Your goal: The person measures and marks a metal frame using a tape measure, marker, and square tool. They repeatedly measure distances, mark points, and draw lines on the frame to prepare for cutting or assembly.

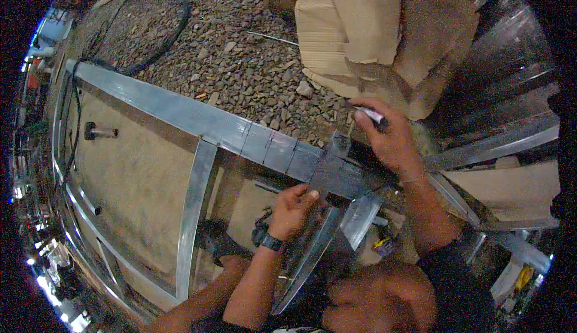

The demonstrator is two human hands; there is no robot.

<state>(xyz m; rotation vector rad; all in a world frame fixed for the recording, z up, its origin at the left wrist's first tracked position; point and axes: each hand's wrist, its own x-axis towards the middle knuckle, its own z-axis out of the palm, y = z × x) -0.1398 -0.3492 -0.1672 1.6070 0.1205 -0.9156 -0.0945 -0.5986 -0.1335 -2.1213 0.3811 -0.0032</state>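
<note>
Dark lines [268,147] already cross the metal beam [180,108], its left stretch looking bare; right hand [390,138] clamps a marker [371,115] beyond it; left hand [290,214] nearside, grip unclear!

A long silvery metal beam [168,105] runs slantwise across the view, with several dark lines drawn across its right half. The right hand [389,142] is raised above the beam, its fingers closed around a white marker [369,114] with a black end. The left hand [288,216], a dark watch [272,242] on its wrist, has its fingers at the beam's near edge, beside a flat grey piece [327,174] lying across it (whether they pinch that piece is hard to tell). Beyond lie gravel [246,81], a thin rod [271,37] and torn cardboard [366,27]; a black cable [182,24] curves at upper left.
</note>
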